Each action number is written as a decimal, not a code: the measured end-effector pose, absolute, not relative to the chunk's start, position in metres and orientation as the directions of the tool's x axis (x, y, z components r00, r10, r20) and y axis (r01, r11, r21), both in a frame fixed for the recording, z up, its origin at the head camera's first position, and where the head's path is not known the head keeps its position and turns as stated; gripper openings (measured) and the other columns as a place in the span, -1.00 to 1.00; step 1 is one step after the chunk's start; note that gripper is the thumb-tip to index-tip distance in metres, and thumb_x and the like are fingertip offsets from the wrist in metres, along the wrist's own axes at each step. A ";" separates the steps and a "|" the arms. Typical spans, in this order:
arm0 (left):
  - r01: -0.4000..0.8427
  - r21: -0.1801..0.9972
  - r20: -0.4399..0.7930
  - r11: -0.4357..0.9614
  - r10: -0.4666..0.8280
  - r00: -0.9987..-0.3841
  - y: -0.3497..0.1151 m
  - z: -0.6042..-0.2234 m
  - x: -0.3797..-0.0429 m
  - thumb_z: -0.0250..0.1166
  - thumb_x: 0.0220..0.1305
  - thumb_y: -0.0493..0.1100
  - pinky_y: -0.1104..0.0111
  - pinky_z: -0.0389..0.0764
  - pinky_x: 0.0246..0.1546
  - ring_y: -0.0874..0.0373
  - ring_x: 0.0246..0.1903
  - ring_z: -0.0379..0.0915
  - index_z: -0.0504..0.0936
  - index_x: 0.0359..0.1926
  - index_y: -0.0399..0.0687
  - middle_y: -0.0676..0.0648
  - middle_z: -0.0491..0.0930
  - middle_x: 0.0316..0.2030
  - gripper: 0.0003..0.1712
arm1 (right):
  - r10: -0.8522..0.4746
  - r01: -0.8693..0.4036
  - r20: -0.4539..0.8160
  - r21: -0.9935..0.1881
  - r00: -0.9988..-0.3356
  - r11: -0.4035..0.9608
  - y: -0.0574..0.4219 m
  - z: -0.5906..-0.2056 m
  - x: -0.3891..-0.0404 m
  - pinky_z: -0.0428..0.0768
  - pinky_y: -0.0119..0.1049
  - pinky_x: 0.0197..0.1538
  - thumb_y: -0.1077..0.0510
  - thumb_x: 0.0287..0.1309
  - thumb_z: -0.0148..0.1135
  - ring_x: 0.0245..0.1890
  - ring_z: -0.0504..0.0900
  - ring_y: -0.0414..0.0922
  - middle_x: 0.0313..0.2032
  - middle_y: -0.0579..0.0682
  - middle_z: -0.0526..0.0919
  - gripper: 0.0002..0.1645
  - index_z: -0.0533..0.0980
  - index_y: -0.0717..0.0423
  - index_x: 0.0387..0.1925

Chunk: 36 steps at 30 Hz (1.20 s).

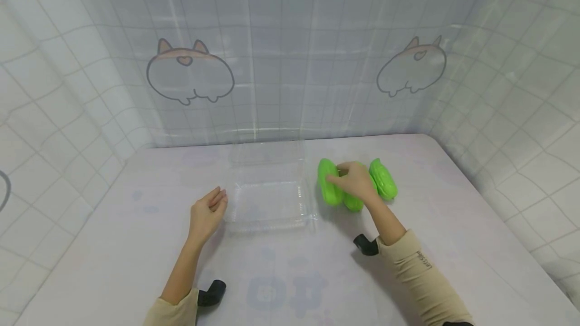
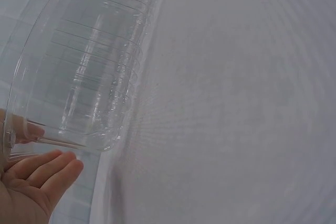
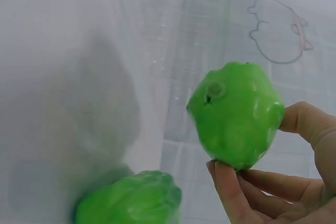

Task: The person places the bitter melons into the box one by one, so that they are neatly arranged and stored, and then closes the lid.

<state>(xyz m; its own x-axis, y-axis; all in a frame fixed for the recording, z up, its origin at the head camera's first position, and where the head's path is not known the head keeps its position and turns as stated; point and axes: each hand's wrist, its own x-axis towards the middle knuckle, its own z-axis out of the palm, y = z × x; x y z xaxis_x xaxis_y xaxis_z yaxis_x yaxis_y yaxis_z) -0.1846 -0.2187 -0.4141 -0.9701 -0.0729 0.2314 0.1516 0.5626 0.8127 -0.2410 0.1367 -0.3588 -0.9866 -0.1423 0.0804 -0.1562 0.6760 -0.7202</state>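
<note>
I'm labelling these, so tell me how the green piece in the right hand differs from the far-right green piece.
The held green piece is gripped by the right hand above the table; the far-right green piece lies on it.
The held green piece looks smoother in the head view; the far-right green piece looks more ridged.
Both are bright green and elongated.

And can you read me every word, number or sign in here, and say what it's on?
Right sleeve: small dark lettering, too small and blurred to read for sure.
White table: faint blue marks, too pale to read.
Green pieces and clear box: no writing I can see.
</note>
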 end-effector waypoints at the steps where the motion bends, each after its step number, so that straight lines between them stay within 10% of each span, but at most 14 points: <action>1: 0.152 0.814 0.231 0.561 -0.072 -0.970 -0.219 -0.414 -0.185 0.07 0.34 -0.32 0.29 0.55 -0.04 -0.23 0.02 0.47 0.28 0.18 -0.62 -0.44 0.44 0.07 -0.51 | -0.140 -0.145 0.068 -0.732 -0.988 0.666 0.137 -0.357 -0.241 0.57 0.02 0.08 0.01 0.07 0.28 0.01 0.56 0.18 -0.06 0.30 0.62 -0.39 0.50 0.42 0.02; 36: 0.130 0.814 0.220 0.566 -0.094 -0.971 -0.216 -0.412 -0.188 0.08 0.33 -0.34 0.32 0.56 -0.05 -0.21 0.01 0.48 0.30 0.18 -0.60 -0.42 0.45 0.07 -0.52 | -0.344 -0.015 -0.084 -0.961 -0.935 0.275 0.084 -0.352 -0.249 0.67 -0.19 -0.04 0.03 0.15 0.26 -0.14 0.66 0.05 0.06 0.29 0.54 -0.33 0.38 0.42 0.16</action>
